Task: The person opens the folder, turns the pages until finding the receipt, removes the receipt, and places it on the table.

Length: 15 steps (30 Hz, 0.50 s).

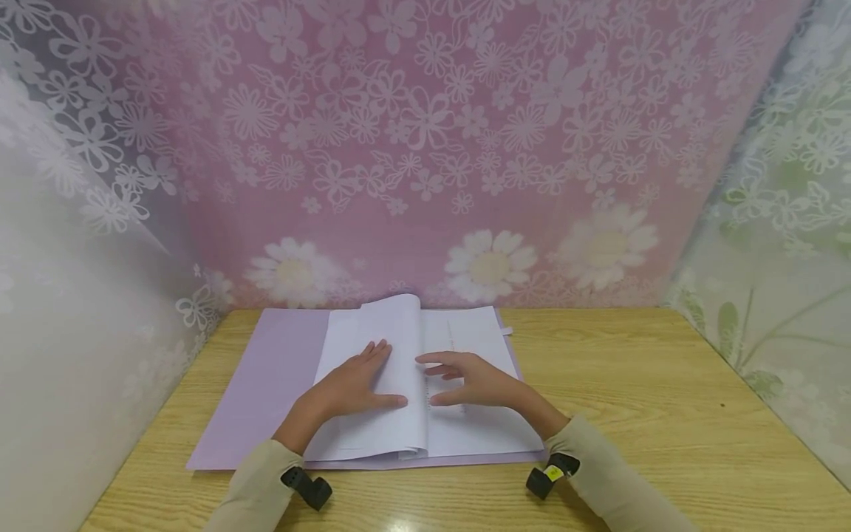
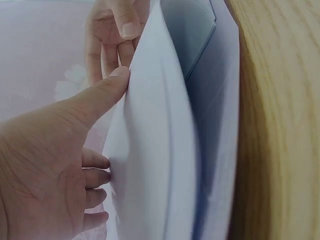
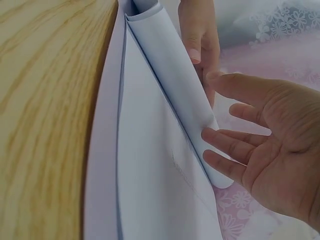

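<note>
A lavender folder (image 1: pixel 282 377) lies spread on the table with white sheets in it. Its left-hand pages (image 1: pixel 372 428) curve over in a soft roll along the middle. On those pages rests my left hand (image 1: pixel 355 384), fingers extended and thumb pointing toward the roll. My right hand (image 1: pixel 475 380) hovers over the right-hand page (image 1: pixel 492 428), its fingers loosely bent near the rolled edge and holding nothing. In the right wrist view, the fingertips of the right hand (image 3: pixel 270 140) are close to the rolled sheets (image 3: pixel 175 75); whether they touch is unclear.
The wooden table (image 1: pixel 631 384) extends to both sides of the folder. A pink flowered curtain (image 1: pixel 425 185) hangs behind it, and pale flowered sheets flank left and right. A small white tab (image 1: pixel 507 331) sticks out at the folder's upper right. Black bands circle both sleeves.
</note>
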Each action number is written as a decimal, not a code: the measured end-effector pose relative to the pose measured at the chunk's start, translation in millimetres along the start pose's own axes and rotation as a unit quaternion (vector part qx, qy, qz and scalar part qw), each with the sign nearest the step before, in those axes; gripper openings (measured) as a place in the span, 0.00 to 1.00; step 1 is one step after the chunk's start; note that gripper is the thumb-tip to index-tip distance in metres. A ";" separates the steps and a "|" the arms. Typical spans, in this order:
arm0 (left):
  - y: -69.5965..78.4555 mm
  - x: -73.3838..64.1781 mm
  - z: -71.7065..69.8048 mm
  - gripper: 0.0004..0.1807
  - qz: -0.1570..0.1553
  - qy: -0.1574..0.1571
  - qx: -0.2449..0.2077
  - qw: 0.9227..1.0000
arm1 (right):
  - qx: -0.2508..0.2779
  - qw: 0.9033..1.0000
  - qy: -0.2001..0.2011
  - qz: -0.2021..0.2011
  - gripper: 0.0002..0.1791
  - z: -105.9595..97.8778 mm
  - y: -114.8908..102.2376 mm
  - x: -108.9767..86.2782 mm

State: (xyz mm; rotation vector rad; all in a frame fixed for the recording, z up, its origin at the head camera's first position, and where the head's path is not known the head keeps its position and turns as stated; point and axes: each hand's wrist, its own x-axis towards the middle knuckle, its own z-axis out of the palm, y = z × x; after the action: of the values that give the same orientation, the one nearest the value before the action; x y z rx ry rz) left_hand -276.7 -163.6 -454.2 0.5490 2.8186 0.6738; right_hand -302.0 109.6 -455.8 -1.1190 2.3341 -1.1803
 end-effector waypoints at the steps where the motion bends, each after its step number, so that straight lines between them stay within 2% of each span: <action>1: -1.3 0.1 -0.3 0.61 -0.003 -0.004 -0.001 1.000 | -0.002 1.000 0.000 -0.001 0.39 -0.2 -0.7 -0.1; 9: -11.4 -0.3 -4.5 0.63 -0.029 -0.037 -0.020 0.999 | -0.015 1.000 0.012 0.000 0.39 -9.9 -4.9 -0.5; 15: -16.6 -1.7 -6.3 0.62 -0.046 -0.053 -0.011 0.997 | -0.018 0.998 0.060 0.002 0.38 -36.6 -2.2 -0.4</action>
State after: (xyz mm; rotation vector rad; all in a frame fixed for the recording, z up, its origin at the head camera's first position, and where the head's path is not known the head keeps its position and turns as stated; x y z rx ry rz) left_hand -282.0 -180.5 -456.3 0.4361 2.7154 0.6369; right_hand -321.0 129.4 -431.5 -1.0820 2.4545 -1.2403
